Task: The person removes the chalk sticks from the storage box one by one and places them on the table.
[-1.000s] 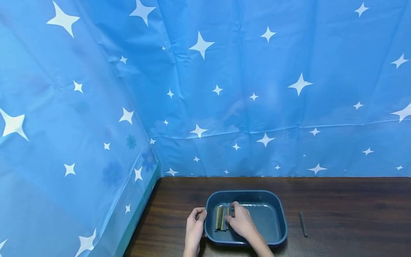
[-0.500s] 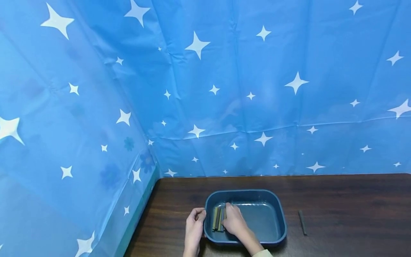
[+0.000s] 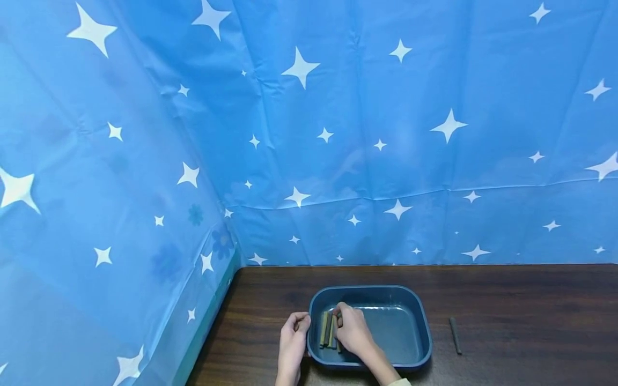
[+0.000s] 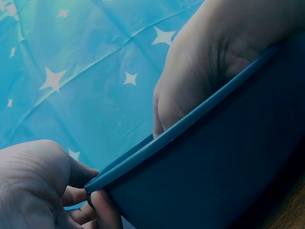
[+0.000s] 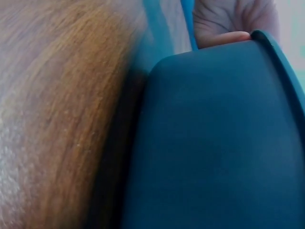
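Note:
A dark blue rectangular basin with rounded corners sits on the table. My left hand pinches its left rim; in the left wrist view the thumb and fingers of that left hand clasp the rim. Inside, toward the left end, thin sticks, some olive-yellow and some dark, lie side by side. My right hand reaches into the basin and pinches a stick at the right side of this row, its fingers covering most of it. The right wrist view shows only the basin's outer wall and the left hand.
One dark grey-green stick lies on the brown wooden table, right of the basin. A blue sheet with white stars hangs behind the table, and another stretch of it stands along the left side.
My right hand has shifted left within the basin, closer against the row of sticks. My left hand stays on the rim, and the loose stick outside lies as before.

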{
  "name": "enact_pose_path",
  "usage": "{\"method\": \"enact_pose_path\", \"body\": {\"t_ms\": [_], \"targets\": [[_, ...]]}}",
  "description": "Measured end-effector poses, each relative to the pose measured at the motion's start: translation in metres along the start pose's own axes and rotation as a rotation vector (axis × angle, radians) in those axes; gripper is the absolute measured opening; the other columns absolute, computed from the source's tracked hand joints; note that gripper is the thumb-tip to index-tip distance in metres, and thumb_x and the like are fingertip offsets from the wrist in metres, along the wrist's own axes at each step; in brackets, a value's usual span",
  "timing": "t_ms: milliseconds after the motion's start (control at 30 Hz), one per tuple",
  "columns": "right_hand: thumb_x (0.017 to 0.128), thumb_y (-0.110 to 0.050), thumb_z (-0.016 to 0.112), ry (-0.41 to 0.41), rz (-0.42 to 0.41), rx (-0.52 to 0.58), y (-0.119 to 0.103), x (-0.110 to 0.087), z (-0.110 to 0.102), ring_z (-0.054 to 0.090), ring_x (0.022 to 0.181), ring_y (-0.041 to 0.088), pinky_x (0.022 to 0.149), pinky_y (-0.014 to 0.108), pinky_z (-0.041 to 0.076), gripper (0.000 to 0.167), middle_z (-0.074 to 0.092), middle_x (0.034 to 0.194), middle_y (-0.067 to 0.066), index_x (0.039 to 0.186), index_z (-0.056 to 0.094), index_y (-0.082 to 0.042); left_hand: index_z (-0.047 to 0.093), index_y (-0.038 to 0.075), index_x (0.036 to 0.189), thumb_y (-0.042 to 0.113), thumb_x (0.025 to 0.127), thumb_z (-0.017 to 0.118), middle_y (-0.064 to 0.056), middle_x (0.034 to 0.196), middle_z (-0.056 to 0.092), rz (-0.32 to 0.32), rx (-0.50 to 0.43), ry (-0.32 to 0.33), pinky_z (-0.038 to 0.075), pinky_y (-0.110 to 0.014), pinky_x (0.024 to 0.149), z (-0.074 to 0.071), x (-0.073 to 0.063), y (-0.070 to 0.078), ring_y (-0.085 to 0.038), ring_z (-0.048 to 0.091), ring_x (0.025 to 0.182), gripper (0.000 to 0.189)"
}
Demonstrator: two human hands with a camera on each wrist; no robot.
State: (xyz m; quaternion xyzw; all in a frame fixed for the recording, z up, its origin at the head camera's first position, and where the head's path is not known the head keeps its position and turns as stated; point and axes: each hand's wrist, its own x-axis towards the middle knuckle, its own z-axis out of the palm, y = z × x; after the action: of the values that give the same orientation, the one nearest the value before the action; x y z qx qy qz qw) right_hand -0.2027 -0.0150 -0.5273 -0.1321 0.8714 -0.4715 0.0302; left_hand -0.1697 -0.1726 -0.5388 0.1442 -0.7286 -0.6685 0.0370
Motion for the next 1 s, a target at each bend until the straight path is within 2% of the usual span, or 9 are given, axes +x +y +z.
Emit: {"method": "enact_pose_path", "body": {"t_ms": [133, 300, 500, 600, 733, 1000], "targets": [[0.080, 0.016, 0.070, 0.010, 0.015, 0.082, 0.001, -0.002, -0.007, 0.061, 0.067, 0.013, 0.057, 0.030, 0.053, 0.027, 0.066, 0.076, 0.007, 0.104, 0.069, 0.006, 0.061, -0.009, 0.120, 0.015, 0.103, 0.058, -0.007, 0.087, 0.063, 0.005, -0.007, -0.010, 0.041, -0.022, 0.041, 0.001, 0.000, 0.000, -0.012, 0.053, 0.056, 0.030], [0.081, 0.015, 0.069, -0.041, 0.074, 0.286, -0.001, -0.007, -0.024, 0.069, 0.068, 0.019, 0.054, 0.035, 0.059, 0.033, 0.071, 0.082, 0.012, 0.114, 0.069, 0.010, 0.062, -0.008, 0.120, 0.016, 0.103, 0.058, -0.007, 0.087, 0.062, -0.006, -0.006, -0.007, 0.041, -0.022, 0.041, 0.002, -0.001, -0.001, -0.011, 0.051, 0.054, 0.030], [0.085, 0.011, 0.069, -0.065, 0.142, 0.473, -0.004, -0.017, -0.058, 0.072, 0.079, 0.023, 0.063, 0.040, 0.063, 0.044, 0.071, 0.098, 0.019, 0.128, 0.063, 0.012, 0.062, -0.008, 0.120, 0.016, 0.103, 0.058, -0.007, 0.087, 0.062, -0.002, -0.002, 0.001, 0.042, -0.021, 0.040, 0.003, -0.001, 0.000, -0.012, 0.053, 0.056, 0.030], [0.088, 0.009, 0.069, -0.043, 0.164, 0.501, -0.004, -0.022, -0.076, 0.072, 0.086, 0.026, 0.067, 0.042, 0.063, 0.045, 0.071, 0.104, 0.020, 0.132, 0.061, 0.012, 0.062, -0.009, 0.120, 0.016, 0.103, 0.057, -0.008, 0.087, 0.062, 0.001, -0.007, -0.002, 0.042, -0.021, 0.040, 0.003, -0.001, 0.000, -0.012, 0.054, 0.056, 0.030], [0.091, 0.007, 0.069, 0.014, 0.176, 0.502, 0.000, -0.028, -0.095, 0.073, 0.090, 0.032, 0.068, 0.043, 0.063, 0.046, 0.071, 0.104, 0.017, 0.135, 0.059, 0.011, 0.062, -0.008, 0.121, 0.017, 0.104, 0.057, -0.008, 0.087, 0.062, -0.006, -0.002, -0.003, 0.042, -0.021, 0.040, 0.003, -0.001, 0.001, -0.011, 0.053, 0.055, 0.031], [0.093, 0.006, 0.067, 0.072, 0.206, 0.521, 0.015, -0.039, -0.118, 0.073, 0.091, 0.030, 0.071, 0.044, 0.063, 0.048, 0.071, 0.107, 0.017, 0.139, 0.056, 0.011, 0.062, -0.008, 0.122, 0.017, 0.104, 0.057, -0.009, 0.088, 0.062, -0.026, 0.007, 0.003, 0.042, -0.021, 0.041, 0.002, 0.000, 0.001, -0.012, 0.052, 0.054, 0.031]]}}
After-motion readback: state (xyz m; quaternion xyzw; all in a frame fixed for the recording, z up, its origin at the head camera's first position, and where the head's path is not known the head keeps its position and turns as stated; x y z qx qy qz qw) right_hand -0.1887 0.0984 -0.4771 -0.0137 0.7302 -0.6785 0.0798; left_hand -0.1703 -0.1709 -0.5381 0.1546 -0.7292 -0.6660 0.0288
